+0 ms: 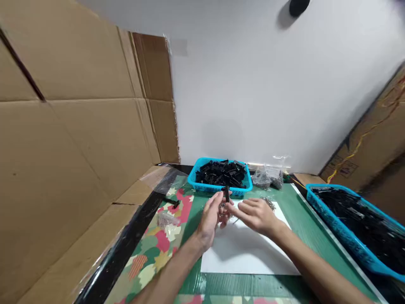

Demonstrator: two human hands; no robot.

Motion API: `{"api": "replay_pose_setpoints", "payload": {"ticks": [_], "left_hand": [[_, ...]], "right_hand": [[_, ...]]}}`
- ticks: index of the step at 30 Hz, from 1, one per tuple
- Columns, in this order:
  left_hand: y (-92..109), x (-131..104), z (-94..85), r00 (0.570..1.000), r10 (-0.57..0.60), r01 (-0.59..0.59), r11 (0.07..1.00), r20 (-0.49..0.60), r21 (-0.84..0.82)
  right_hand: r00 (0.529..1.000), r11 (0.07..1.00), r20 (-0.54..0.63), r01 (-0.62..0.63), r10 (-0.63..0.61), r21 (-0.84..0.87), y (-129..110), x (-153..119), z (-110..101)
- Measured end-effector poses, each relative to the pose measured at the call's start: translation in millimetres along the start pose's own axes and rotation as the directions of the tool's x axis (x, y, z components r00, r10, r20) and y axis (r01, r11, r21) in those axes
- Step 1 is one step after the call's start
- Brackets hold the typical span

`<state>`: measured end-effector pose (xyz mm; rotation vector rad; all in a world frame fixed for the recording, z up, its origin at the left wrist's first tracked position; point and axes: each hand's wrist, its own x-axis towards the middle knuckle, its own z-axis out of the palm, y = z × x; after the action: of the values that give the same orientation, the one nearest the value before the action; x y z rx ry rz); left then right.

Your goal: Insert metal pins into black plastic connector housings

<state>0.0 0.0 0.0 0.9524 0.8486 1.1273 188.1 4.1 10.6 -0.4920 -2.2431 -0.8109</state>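
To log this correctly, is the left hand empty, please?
No, the left hand holds a small black part between its fingers.

What looks like a small assembly workshop is showing itself through blue baskets (220, 188) that are brimming with black parts (221, 174), plastic bags (268, 177) that are holding small pieces, and cardboard sheets (79, 105) that are standing beside a green-topped worktable (303, 215) against a plain pale wall (253, 84).

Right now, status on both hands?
Left hand: grip on small black part. Right hand: fingers at the part. Blue basket just beyond.
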Motion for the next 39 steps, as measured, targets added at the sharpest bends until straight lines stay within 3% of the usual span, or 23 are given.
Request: {"api": "replay_pose_setpoints", "payload": {"ticks": [2, 4, 6, 7, 8, 10, 12, 13, 15, 19, 22, 28, 39], "left_hand": [[-4, 3, 2.3, 1.000, 0.010, -0.010, 1.000, 0.009, 0.029], [-6, 6, 3.5, 1.000, 0.021, -0.021, 0.999, 0.009, 0.042], [-7, 8, 3.3, 1.000, 0.029, -0.028, 0.999, -0.006, 0.037], [-6, 9, 2.8, 0.999, 0.036, -0.036, 0.999, -0.013, 0.033], [-5, 9, 2.0, 0.999, 0.045, -0.045, 0.999, -0.018, 0.029], [-1, 8, 0.6, 0.997, 0.067, -0.066, 0.998, -0.026, 0.024], [4, 7, 0.0, 0.995, 0.094, -0.094, 0.996, -0.029, -0.002], [7, 6, 0.0, 0.995, 0.100, -0.100, 0.994, -0.019, -0.033], [11, 5, 0.5, 0.997, 0.081, -0.078, 0.989, 0.019, -0.124], [14, 4, 1.3, 0.999, -0.001, 0.014, 0.966, 0.052, -0.259], [12, 6, 1.0, 0.999, 0.026, -0.018, 0.964, 0.028, -0.267], [7, 9, 1.0, 0.997, 0.069, -0.060, 0.970, 0.032, -0.234], [8, 11, -0.8, 0.998, 0.045, -0.035, 0.975, 0.039, -0.220]], "right_hand": [[0.998, 0.998, 0.019, 0.066, -0.066, -0.018, -5, -8, 0], [0.999, 1.000, 0.036, 0.018, -0.018, 0.015, -7, -16, 2], [0.989, 0.985, 0.057, -0.142, 0.137, 0.100, -7, -25, 5], [0.960, 0.948, 0.086, -0.279, 0.268, 0.154, -5, -29, 6], [0.900, 0.877, 0.143, -0.433, 0.411, 0.209, -3, -32, 8], [0.708, 0.655, 0.332, -0.705, 0.624, 0.272, 1, -38, 10], [0.523, 0.438, 0.512, -0.852, 0.681, 0.288, 3, -41, 10], [0.461, 0.353, 0.578, -0.887, 0.673, 0.297, 3, -41, 10], [0.395, 0.240, 0.656, -0.917, 0.643, 0.318, 1, -41, 10], [0.354, 0.222, 0.691, -0.935, 0.631, 0.276, -7, -36, 11], [0.330, 0.263, 0.691, -0.943, 0.644, 0.205, -9, -33, 12], [0.333, 0.319, 0.706, -0.934, 0.625, 0.158, -7, -28, 10], [0.268, 0.253, 0.702, -0.959, 0.660, 0.127, -7, -25, 10]]}}
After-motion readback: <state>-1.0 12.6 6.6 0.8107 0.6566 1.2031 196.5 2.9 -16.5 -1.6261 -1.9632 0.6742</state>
